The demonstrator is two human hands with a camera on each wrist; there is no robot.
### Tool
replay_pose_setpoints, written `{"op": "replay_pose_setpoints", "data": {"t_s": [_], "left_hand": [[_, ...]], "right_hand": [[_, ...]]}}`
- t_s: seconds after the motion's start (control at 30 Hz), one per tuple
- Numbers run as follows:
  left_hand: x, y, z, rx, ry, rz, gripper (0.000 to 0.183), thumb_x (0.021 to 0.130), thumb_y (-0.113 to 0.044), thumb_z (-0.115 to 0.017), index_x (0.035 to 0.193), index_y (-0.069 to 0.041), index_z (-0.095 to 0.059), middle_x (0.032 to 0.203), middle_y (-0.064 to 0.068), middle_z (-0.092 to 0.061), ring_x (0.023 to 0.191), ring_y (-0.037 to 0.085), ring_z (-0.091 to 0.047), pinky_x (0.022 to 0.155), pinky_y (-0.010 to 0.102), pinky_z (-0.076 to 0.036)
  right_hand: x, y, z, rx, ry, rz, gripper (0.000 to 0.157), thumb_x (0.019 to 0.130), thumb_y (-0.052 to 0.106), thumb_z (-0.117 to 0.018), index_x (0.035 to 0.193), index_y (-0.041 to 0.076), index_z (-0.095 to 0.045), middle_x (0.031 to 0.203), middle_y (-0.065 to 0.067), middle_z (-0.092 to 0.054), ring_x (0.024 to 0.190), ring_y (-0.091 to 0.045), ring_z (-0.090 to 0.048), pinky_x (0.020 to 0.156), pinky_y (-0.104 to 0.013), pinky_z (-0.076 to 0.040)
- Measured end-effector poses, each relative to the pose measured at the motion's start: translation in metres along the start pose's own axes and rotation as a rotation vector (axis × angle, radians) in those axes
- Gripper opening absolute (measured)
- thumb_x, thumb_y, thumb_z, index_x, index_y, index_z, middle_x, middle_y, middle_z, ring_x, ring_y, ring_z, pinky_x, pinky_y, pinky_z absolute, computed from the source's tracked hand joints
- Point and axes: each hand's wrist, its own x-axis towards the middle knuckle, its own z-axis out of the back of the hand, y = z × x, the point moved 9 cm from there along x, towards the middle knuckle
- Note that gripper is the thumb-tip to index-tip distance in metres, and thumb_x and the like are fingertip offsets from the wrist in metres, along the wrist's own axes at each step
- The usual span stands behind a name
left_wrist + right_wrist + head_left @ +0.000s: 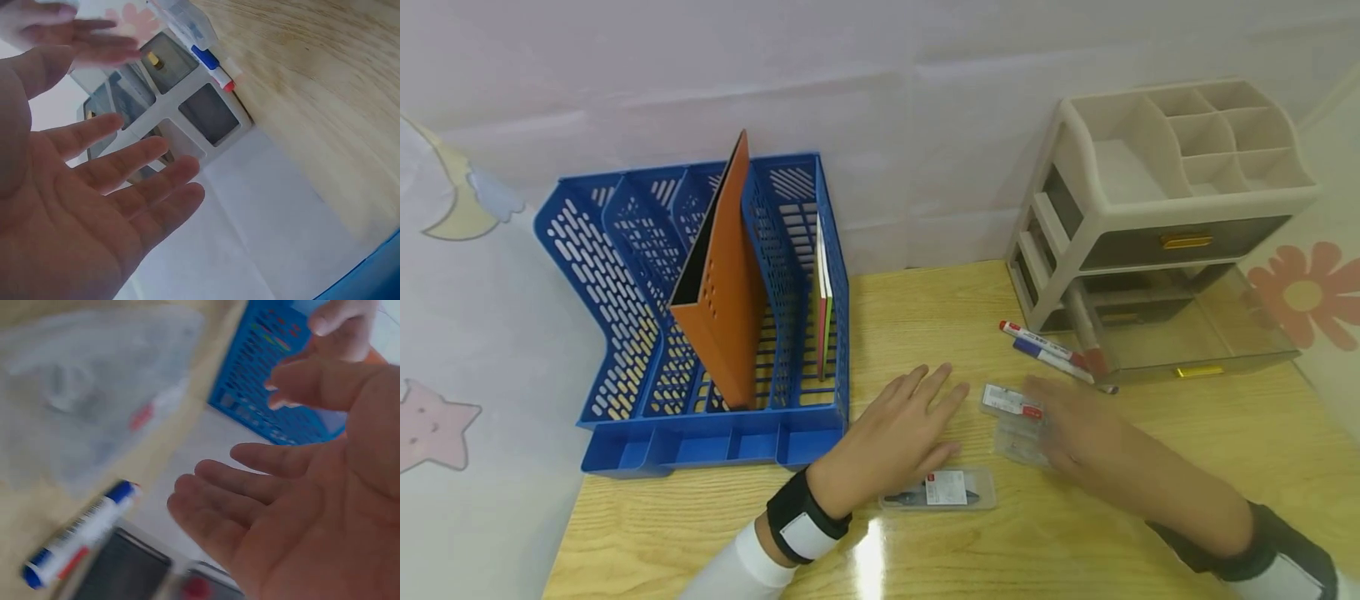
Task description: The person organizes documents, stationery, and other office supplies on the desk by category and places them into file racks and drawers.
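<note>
My left hand (891, 437) has its fingers spread over the table, partly covering a long clear case (951, 492) with a white label and a dark pointed tool inside. In the left wrist view its palm and fingers hold nothing. My right hand (1086, 433), blurred, is right beside a clear plastic box (1000, 400) with a white and red label; another clear box (1018, 446) lies just below that one. The right wrist view shows the right fingers (215, 506) extended and nothing in the palm. Clear plastic (94, 419) appears blurred beyond them.
Red-capped (1037, 337) and blue-capped markers (1052, 358) lie by a cream drawer unit (1101, 229), whose clear bottom drawer (1240, 365) is pulled out. On the left, a blue file rack (715, 421) holds an orange folder (722, 325) and thin booklets (823, 300).
</note>
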Motion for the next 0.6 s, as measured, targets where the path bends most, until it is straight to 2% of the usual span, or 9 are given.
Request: {"op": "replay_pose_setpoints", "data": {"t_s": [0.1, 0.13, 0.3, 0.4, 0.47, 0.6], "left_hand": [[0.002, 0.002, -0.003, 0.002, 0.019, 0.02, 0.066, 0.103, -0.051, -0.056, 0.157, -0.015, -0.043, 0.161, 0.017, -0.043, 0.142, 0.036, -0.05, 0.114, 0.047, -0.047], [0.003, 0.002, -0.004, 0.003, 0.025, 0.024, 0.066, 0.103, -0.051, -0.056, 0.157, -0.015, -0.043, 0.161, 0.017, -0.042, 0.142, 0.036, -0.05, 0.114, 0.047, -0.047], [0.006, 0.003, -0.008, -0.011, 0.036, 0.032, 0.066, 0.103, -0.051, -0.056, 0.157, -0.015, -0.043, 0.162, 0.016, -0.041, 0.143, 0.036, -0.048, 0.116, 0.046, -0.046], [0.008, 0.002, -0.009, -0.013, 0.028, 0.03, 0.066, 0.103, -0.051, -0.056, 0.157, -0.015, -0.043, 0.162, 0.016, -0.042, 0.143, 0.036, -0.048, 0.116, 0.046, -0.045], [0.009, 0.001, -0.009, -0.006, 0.023, 0.028, 0.065, 0.103, -0.051, -0.056, 0.156, -0.015, -0.044, 0.162, 0.016, -0.042, 0.143, 0.036, -0.049, 0.115, 0.046, -0.046], [0.011, 0.0, -0.011, -0.001, 0.023, 0.027, 0.065, 0.104, -0.052, -0.055, 0.156, -0.015, -0.044, 0.161, 0.015, -0.043, 0.142, 0.036, -0.05, 0.115, 0.046, -0.046]], "right_hand": [[-0.005, -0.007, -0.013, 0.007, 0.038, -0.011, 0.072, 0.091, 0.014, -0.077, 0.15, -0.006, -0.042, 0.152, -0.029, -0.048, 0.134, -0.049, -0.053, 0.102, -0.064, -0.048], [-0.005, -0.01, -0.017, 0.009, 0.044, -0.016, 0.073, 0.091, 0.017, -0.077, 0.151, -0.005, -0.041, 0.153, -0.03, -0.046, 0.136, -0.05, -0.051, 0.103, -0.066, -0.047], [-0.004, -0.023, -0.024, -0.002, -0.056, 0.0, 0.068, 0.09, 0.025, -0.078, 0.143, -0.005, -0.049, 0.148, -0.033, -0.049, 0.135, -0.053, -0.048, 0.102, -0.069, -0.045], [-0.003, -0.03, -0.025, -0.027, -0.13, 0.015, 0.065, 0.086, 0.023, -0.08, 0.137, -0.005, -0.053, 0.142, -0.034, -0.052, 0.129, -0.054, -0.051, 0.098, -0.07, -0.048], [-0.003, -0.037, -0.027, -0.04, -0.135, -0.006, 0.062, 0.087, 0.024, -0.079, 0.136, -0.004, -0.053, 0.142, -0.034, -0.051, 0.127, -0.054, -0.052, 0.094, -0.072, -0.049], [-0.001, -0.051, -0.032, -0.073, -0.075, -0.099, 0.061, 0.094, 0.027, -0.074, 0.141, -0.003, -0.05, 0.146, -0.035, -0.045, 0.124, -0.056, -0.054, 0.086, -0.077, -0.049]]}}
